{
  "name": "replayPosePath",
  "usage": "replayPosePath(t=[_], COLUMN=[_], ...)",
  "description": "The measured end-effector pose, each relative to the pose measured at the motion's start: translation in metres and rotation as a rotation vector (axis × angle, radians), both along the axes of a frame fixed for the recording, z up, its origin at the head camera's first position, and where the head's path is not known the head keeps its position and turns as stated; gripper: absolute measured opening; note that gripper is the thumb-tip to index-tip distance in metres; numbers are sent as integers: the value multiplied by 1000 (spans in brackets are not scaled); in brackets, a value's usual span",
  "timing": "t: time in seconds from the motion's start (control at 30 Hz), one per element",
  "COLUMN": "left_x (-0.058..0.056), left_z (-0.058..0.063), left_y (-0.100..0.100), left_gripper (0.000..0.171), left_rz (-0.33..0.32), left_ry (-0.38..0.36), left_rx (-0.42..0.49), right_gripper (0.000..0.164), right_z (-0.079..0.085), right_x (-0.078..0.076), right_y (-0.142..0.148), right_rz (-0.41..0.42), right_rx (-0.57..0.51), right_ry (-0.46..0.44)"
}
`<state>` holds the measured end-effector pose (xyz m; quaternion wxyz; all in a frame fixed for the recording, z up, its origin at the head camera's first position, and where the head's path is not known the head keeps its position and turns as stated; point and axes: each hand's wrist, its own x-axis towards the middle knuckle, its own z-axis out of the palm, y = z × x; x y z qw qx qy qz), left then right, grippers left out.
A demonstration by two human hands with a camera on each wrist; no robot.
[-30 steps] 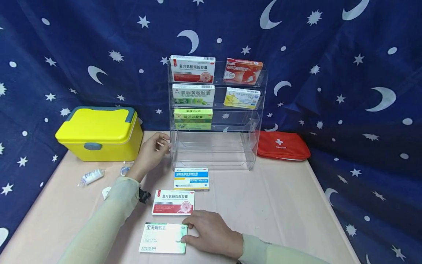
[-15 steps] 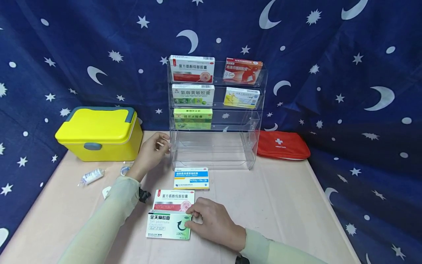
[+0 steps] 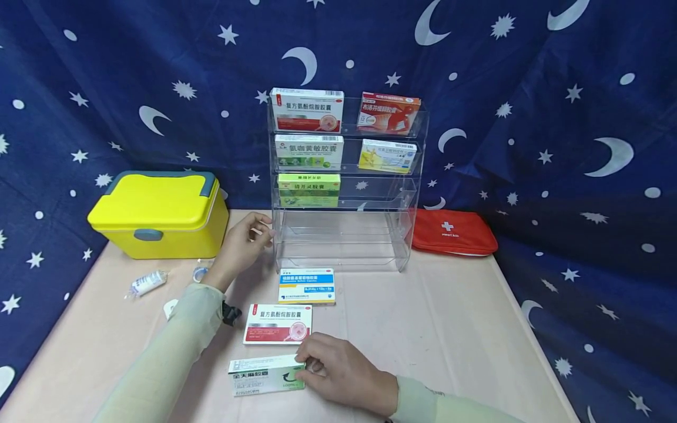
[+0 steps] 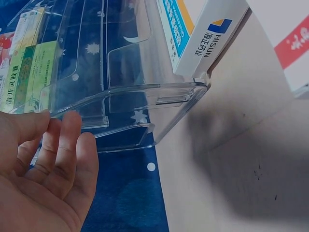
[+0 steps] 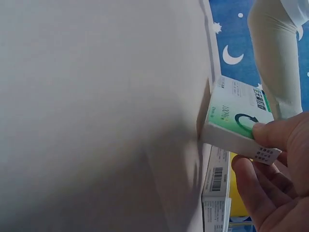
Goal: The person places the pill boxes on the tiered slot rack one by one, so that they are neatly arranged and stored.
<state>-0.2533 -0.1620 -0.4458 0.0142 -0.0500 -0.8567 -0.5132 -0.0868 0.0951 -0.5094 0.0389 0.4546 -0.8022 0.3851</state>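
Note:
My right hand (image 3: 346,373) pinches the right end of a white and green medicine box (image 3: 266,377) between thumb and fingers. The box is tilted up, its top side and front both showing; in the right wrist view this medicine box (image 5: 236,113) sits at the fingertips. My left hand (image 3: 245,247) holds the left side edge of a clear acrylic display rack (image 3: 341,263), fingers curled at the edge in the left wrist view. Behind the held box lie a red and white medicine box (image 3: 275,323) and a blue and white one (image 3: 307,286), flat on the table.
Several medicine boxes, including a green one (image 3: 309,191) and a red one (image 3: 389,113), stand in the rack's upper tiers. A yellow case (image 3: 158,217) stands left, a bandage roll (image 3: 148,284) before it. A red first-aid pouch (image 3: 453,234) lies right.
My right hand has tilted the white and green box up from lying flat, raised it over the red and white box, then brought it back nearer. The left hand has stayed put.

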Motion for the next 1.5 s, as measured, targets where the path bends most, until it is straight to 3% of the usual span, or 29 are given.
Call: replayPosePath(t=[0.1,0.23,0.4,0.5,0.63,0.73,0.83,0.93,1.1,1.5], left_x=[1,2,3,3,3,3,3,2,0,-1], left_z=[-1,-1,-1,-1,1,2,2,1,-2,-2], left_y=[-1,-2,-3,-4,-3,-2,-2,-3,-2,0], left_gripper=[24,24,23,23,23,23,23,25,25,25], left_rz=[1,1,-2,-1,-1,4,8,-1,-15,-18], left_ry=[-2,4,22,27,14,9,8,18,44,41], left_rx=[4,8,12,13,7,-1,-3,-1,3,19], right_gripper=[28,25,21,23,26,25,25,24,22,23], right_z=[1,8,47,83,133,163,182,191,190,179], right_x=[-1,-11,-53,-92,-144,-177,-200,-217,-232,-234], right_y=[0,6,35,63,103,127,141,147,147,150], right_rz=[14,-5,-81,-186,-353,-479,-582,-611,-580,-632], right_rx=[-21,-74,-187,-259,-289,-221,-120,-49,35,176], right_ry=[-21,-148,-222,-168,-9,113,161,169,201,275])
